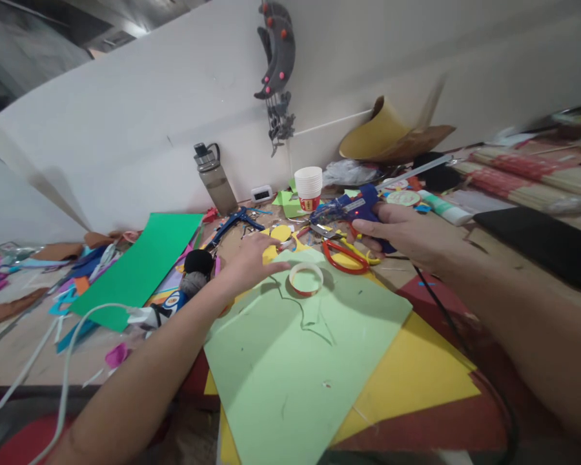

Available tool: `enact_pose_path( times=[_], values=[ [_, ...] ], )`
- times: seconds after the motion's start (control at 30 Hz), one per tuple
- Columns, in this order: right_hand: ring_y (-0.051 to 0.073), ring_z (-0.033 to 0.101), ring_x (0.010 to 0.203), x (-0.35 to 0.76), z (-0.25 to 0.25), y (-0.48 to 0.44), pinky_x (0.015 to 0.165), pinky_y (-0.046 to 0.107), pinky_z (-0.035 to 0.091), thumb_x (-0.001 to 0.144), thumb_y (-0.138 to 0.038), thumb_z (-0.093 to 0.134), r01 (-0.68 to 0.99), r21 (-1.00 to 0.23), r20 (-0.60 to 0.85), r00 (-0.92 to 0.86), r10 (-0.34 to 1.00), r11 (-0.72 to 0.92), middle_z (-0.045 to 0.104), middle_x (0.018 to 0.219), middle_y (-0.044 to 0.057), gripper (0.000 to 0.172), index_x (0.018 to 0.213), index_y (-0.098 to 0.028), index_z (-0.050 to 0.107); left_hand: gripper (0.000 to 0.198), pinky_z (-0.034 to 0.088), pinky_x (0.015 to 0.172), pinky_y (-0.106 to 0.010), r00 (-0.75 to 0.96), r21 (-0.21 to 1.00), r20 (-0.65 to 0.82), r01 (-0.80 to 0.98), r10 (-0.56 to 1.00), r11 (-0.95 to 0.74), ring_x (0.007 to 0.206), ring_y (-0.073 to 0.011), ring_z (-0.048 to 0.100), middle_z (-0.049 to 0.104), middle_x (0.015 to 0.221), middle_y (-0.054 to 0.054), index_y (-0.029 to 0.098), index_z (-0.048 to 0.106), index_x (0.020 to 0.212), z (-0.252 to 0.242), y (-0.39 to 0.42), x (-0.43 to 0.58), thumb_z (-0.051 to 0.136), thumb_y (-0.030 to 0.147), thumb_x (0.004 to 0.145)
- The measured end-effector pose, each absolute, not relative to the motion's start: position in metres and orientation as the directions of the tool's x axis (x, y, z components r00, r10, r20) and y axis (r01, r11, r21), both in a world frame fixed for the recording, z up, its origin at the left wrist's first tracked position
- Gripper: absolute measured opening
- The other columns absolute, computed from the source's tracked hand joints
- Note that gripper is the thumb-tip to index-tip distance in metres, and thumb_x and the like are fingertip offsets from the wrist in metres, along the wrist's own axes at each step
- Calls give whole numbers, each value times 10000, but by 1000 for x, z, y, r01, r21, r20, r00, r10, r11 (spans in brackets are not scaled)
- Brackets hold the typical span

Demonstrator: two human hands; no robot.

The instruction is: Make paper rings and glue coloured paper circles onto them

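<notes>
Right hand (392, 227) grips blue glue gun (366, 201), fingers wrapped round handle, nozzle pointing left of them. Left hand (246, 263) over far left part of pale green sheet (295, 361), thumb and fingers apart. White-and-red ring (306, 266) on sheet, just right of left thumb. Red-handled scissors (327, 252) just left of right fingers. Paper cups (308, 183) beyond, between both hands' fingers.
</notes>
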State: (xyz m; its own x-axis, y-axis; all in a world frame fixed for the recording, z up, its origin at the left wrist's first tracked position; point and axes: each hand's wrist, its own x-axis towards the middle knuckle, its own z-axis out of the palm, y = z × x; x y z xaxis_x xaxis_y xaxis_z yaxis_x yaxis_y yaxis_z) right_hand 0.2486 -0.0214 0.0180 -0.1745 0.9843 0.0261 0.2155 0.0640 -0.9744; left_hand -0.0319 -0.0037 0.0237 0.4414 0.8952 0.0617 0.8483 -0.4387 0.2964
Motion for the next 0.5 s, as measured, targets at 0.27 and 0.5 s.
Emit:
enact_pose_path(
  times=[0.27, 0.5],
  values=[
    [103, 420, 492, 250, 12, -18, 501, 250, 310, 801, -522, 618, 256, -965, 16, -189, 982, 65, 486, 519, -39, 342, 729, -204, 515, 687, 289, 1104, -417, 677, 429, -64, 682, 733, -593, 1330, -281, 376, 503, 1392, -101, 262, 576, 1300, 3, -8, -21, 706, 586, 709],
    [120, 413, 489, 257, 19, -23, 491, 266, 297, 773, -594, 619, 365, -929, 15, -149, 989, 69, 483, 515, -29, 392, 750, -206, 571, 634, 328, 1068, -402, 656, 513, -35, 659, 754, -549, 1284, -280, 409, 547, 1323, -96, 257, 599, 1262, 0, -13, -21, 690, 582, 725]
  ],
)
